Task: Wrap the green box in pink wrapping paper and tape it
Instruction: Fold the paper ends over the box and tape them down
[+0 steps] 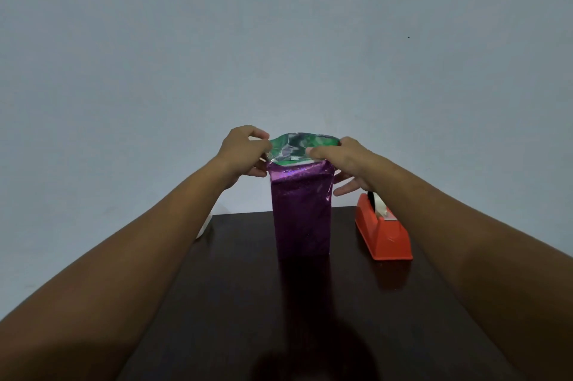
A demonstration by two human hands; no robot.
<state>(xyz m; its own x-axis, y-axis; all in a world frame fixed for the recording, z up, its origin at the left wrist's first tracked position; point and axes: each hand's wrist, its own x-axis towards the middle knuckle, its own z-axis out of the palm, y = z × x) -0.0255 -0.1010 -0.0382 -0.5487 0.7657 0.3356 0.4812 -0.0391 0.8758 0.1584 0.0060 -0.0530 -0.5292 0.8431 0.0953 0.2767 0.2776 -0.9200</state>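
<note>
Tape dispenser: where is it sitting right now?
In the head view the orange tape dispenser sits on the dark table, right of the upright wrapped box, just below the right hand.

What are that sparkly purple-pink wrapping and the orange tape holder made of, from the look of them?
The wrapping paper looks like thin metallic foil or film: it glitters, creases sharply, and its open top shows a mirror-like silvery inside. The tape dispenser seems to be moulded plastic, with a smooth, evenly coloured, slightly glossy orange body. Neither can be told for certain by sight alone.
</note>
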